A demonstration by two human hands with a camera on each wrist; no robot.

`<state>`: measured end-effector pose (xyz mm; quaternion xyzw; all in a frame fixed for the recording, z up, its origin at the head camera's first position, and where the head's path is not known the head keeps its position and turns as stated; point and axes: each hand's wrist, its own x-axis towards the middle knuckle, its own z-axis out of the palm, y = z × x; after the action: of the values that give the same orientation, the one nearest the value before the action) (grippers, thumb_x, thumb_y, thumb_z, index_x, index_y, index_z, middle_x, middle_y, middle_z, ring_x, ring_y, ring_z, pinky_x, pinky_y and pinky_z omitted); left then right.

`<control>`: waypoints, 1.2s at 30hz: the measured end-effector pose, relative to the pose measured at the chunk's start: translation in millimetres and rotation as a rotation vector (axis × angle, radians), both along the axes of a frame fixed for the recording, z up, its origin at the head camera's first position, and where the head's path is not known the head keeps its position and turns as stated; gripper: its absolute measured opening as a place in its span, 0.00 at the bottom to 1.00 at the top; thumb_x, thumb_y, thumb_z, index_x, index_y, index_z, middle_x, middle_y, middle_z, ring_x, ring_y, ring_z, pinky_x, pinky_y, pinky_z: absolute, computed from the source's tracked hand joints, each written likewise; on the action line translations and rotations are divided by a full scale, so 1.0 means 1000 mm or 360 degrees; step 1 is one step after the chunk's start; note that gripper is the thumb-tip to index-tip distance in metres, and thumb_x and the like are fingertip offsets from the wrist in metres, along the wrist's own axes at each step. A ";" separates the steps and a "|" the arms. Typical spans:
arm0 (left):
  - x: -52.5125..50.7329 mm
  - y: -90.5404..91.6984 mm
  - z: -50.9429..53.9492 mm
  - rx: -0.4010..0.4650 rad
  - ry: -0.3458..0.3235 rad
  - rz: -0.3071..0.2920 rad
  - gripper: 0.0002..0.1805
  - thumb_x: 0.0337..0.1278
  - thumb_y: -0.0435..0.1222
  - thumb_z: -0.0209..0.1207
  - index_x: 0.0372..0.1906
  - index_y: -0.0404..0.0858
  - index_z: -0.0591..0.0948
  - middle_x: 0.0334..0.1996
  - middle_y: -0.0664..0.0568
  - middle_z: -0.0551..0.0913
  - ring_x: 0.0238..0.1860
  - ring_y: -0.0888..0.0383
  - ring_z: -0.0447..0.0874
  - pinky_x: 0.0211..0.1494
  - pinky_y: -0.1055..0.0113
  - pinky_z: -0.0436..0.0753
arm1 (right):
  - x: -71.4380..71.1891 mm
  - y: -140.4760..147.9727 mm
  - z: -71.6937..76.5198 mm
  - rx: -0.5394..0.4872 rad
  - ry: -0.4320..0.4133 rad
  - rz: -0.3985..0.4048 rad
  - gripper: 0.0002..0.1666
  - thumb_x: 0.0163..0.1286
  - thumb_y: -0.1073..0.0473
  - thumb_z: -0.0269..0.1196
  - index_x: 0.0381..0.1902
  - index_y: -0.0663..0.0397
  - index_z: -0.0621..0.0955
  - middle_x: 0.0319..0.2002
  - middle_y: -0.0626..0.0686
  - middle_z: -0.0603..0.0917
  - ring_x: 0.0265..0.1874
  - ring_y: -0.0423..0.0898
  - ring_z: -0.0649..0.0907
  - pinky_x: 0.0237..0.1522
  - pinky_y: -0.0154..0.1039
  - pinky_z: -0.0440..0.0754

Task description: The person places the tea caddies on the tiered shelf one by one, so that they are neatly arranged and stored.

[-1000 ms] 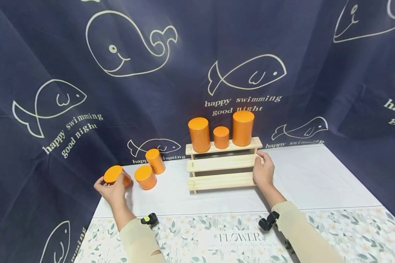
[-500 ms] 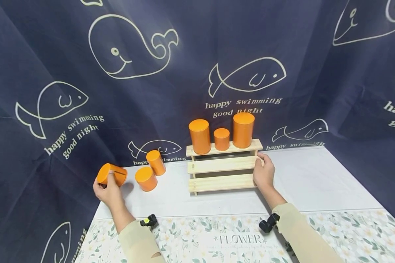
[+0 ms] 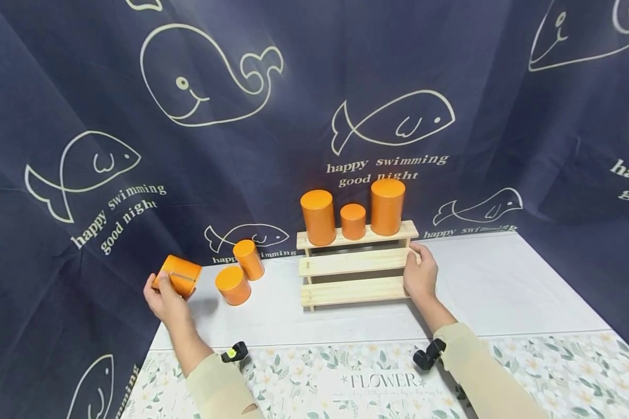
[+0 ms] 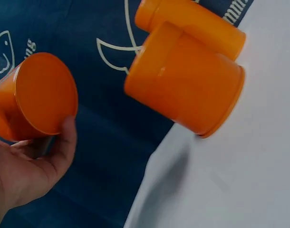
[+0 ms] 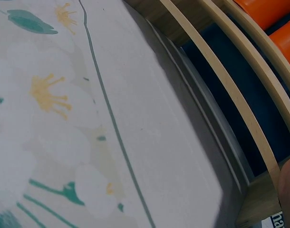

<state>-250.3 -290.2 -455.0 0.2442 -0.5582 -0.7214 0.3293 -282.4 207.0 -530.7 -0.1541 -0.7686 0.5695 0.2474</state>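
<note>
At the table's left end my left hand grips an orange canister, tilted and raised off the cloth. Its flat round end faces the camera in the left wrist view, with fingers around its lower side. My right hand holds the right end of a three-tier wooden rack; only a bit of that hand shows at the edge of the right wrist view. Two large canisters, one at left and one at right, flank a small canister on the top tier.
A short canister and a slimmer canister stand right of my left hand. White cloth covers the table, with a floral strip along the front. A navy curtain hangs directly behind.
My left hand has lifted the canister from the table and tipped it over, its lid turning toward the left. The right hand and the rack stay put.
</note>
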 end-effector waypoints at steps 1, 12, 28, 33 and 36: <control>0.001 0.000 0.001 -0.0047 -0.0035 -0.0018 0.33 0.79 0.51 0.50 0.81 0.45 0.63 0.63 0.56 0.73 0.54 0.66 0.75 0.47 0.80 0.80 | 0.000 0.000 0.000 0.0000 -0.0001 0.0001 0.24 0.81 0.64 0.48 0.68 0.63 0.78 0.71 0.66 0.79 0.77 0.63 0.72 0.81 0.58 0.66; 0.012 0.008 0.015 -0.0390 -0.0009 -0.0232 0.27 0.80 0.49 0.50 0.73 0.40 0.73 0.46 0.65 0.76 0.45 0.66 0.75 0.41 0.79 0.74 | 0.001 0.001 -0.004 -0.0001 -0.0018 -0.0005 0.23 0.81 0.63 0.49 0.68 0.62 0.78 0.71 0.66 0.78 0.77 0.63 0.72 0.80 0.58 0.66; 0.021 0.022 0.044 -0.0534 0.0140 -0.0463 0.24 0.79 0.44 0.54 0.72 0.43 0.74 0.51 0.63 0.78 0.50 0.63 0.78 0.51 0.82 0.78 | 0.002 0.000 -0.001 0.0022 -0.0007 0.0048 0.25 0.84 0.64 0.41 0.70 0.63 0.74 0.72 0.67 0.76 0.77 0.64 0.71 0.80 0.59 0.66; 0.023 0.029 0.051 -0.0532 0.0220 -0.0500 0.25 0.78 0.41 0.56 0.74 0.43 0.72 0.51 0.61 0.80 0.50 0.63 0.79 0.52 0.83 0.80 | 0.002 -0.001 0.000 0.0035 -0.0001 0.0053 0.25 0.84 0.63 0.40 0.70 0.64 0.75 0.71 0.68 0.77 0.77 0.64 0.72 0.80 0.59 0.66; 0.025 0.033 0.056 -0.0567 0.0233 -0.0510 0.25 0.77 0.40 0.57 0.74 0.43 0.72 0.49 0.60 0.81 0.48 0.63 0.80 0.51 0.83 0.81 | 0.002 -0.002 0.002 0.0036 0.0001 0.0048 0.25 0.85 0.62 0.41 0.70 0.64 0.75 0.71 0.67 0.77 0.76 0.64 0.72 0.80 0.59 0.66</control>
<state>-225.7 -257.3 -399.2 0.0378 -0.6828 -0.6703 0.2882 -280.5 205.4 -529.2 -0.1395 -0.7772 0.5644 0.2408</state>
